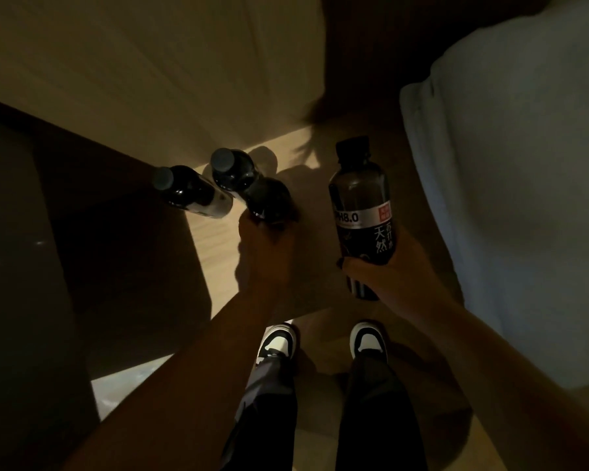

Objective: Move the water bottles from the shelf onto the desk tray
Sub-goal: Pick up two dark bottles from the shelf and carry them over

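The light is dim. On a pale wooden shelf top [218, 253], two dark water bottles with grey caps stand close together. My left hand [266, 246] is wrapped around the lower part of the right one [242, 181]. The other bottle [187, 193] stands free just left of it, near the shelf's left edge. My right hand [388, 270] grips the lower half of a third dark bottle [361, 205] with a black cap and a "pH8.0" label, held upright in the air to the right of the shelf bottles. No tray is in view.
White bedding [510, 205] fills the right side, close to my right arm. A dark cabinet face [48, 266] drops away left of the shelf. A pale panelled wall [157, 62] stands behind. My feet in black-and-white shoes [368, 341] stand on the wooden floor below.
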{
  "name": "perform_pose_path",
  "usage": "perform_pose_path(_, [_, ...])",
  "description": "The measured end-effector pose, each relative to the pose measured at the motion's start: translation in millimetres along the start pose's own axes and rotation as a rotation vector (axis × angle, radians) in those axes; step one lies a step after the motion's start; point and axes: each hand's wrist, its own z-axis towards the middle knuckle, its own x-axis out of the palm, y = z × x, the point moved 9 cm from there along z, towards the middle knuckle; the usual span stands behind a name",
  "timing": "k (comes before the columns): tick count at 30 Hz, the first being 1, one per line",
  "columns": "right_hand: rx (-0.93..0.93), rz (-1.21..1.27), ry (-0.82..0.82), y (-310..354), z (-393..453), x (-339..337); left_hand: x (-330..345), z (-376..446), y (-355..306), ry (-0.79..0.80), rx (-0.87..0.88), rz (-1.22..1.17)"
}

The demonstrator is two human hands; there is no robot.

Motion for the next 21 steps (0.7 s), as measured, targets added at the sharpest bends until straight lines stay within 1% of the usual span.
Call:
perform_pose_path(2, [0.019,-0.012,0.007,-7.2,-0.4,-1.9,2.3,3.6,-6.8,-0.032,0.019,-0.037])
perform_pose_path(5, [0.035,-0.010,0.022,-13.3,-4.2,-2.7,4.9,6.2,-11.0,-0.028,0.031,-0.021])
perform_pose_path(9, [0.041,-0.010,0.041,-13.5,-10.8,-4.5,0.3,5.1,-7.9,-0.033,-0.030,0.005])
perform_pose_path(13, [0.038,-0.009,0.029,-6.5,-14.1,-11.1,-5.9,-9.7,-12.8,-0.015,-0.047,-0.061])
perform_pose_path(15, [0.038,-0.013,0.025,-0.6,-16.2,-15.5,-11.5,-20.1,-22.7,-0.016,-0.028,-0.117])
perform_pose_path(17, [0.039,-0.025,0.031,7.3,-20.3,-19.1,-20.4,-32.4,-36.6,-0.025,-0.031,-0.222])
perform_pose_path(21, [0.033,0.001,0.060,36.1,-36.8,-26.9,-39.2,-57.5,-65.2,-0.050,-0.106,-0.486])
